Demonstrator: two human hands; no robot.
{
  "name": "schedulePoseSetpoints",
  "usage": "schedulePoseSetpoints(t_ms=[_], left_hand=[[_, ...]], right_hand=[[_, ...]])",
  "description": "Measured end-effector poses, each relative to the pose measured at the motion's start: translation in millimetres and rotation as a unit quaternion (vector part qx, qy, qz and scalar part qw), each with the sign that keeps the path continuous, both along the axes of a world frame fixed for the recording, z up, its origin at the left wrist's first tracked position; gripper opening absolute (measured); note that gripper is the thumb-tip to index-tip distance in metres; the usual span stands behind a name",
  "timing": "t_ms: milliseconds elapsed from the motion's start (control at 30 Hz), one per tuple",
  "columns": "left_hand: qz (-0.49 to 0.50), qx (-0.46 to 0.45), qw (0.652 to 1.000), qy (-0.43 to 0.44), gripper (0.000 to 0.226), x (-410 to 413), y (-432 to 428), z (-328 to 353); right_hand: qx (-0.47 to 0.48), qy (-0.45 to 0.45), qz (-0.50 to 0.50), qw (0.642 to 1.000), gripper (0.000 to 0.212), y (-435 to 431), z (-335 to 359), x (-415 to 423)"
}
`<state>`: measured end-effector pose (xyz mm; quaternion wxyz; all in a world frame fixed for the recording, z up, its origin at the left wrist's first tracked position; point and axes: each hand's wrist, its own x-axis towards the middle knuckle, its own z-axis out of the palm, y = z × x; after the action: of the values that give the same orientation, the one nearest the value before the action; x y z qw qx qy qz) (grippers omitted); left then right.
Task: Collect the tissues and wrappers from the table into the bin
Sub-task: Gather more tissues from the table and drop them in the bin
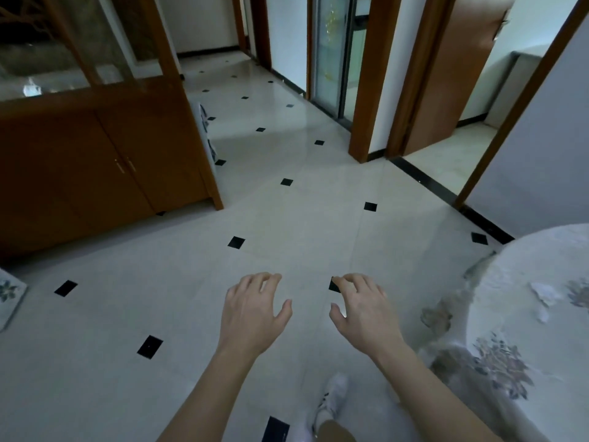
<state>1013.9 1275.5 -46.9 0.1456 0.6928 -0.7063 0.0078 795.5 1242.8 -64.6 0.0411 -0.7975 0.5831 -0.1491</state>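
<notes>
My left hand [253, 309] and my right hand [363, 309] hang side by side over the tiled floor, palms down, fingers loosely curled, holding nothing. A round table [510, 288] with a white floral cloth stands at the right edge, to the right of my right hand. On its top lies a crumpled white tissue [543, 293], with a smaller white scrap [541, 315] just below it. No bin is in view.
A brown wooden cabinet [95, 173] with glass upper panels fills the left. A cushioned seat corner [9, 298] shows at the far left edge. Open doorways and a wooden door [446, 78] lie ahead. My white shoe [333, 400] is on the floor below my hands.
</notes>
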Motion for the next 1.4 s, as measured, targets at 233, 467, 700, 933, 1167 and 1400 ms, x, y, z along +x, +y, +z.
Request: schedulePoseSetpoints(t_ms=[233,467,700,933,1167,1400], left_hand=[[-0.048,0.018,0.998,-0.031,0.051,-31,-156,6],[-0.104,0.007,0.994,-0.021,0.046,-89,-284,15],[-0.204,0.016,0.979,-0.008,0.052,-170,-376,15],[-0.371,0.02,0.928,0.012,0.05,-293,-458,-6],[-0.529,0.037,0.848,0.022,0.053,-433,-533,-1],[-0.658,0.054,0.751,0.02,0.049,-544,-559,-8]], right_hand=[[0.01,-0.028,-0.052,0.998,0.045,-132,-4,-32],[0.003,-0.052,-0.13,0.99,0.044,-238,0,-90],[-0.007,-0.057,-0.217,0.974,0.044,-289,-3,-158],[0.013,-0.057,-0.362,0.93,0.045,-301,-20,-251],[0.016,-0.044,-0.532,0.845,0.04,-313,-14,-338],[0.033,-0.024,-0.67,0.741,0.043,-298,-9,-385]])
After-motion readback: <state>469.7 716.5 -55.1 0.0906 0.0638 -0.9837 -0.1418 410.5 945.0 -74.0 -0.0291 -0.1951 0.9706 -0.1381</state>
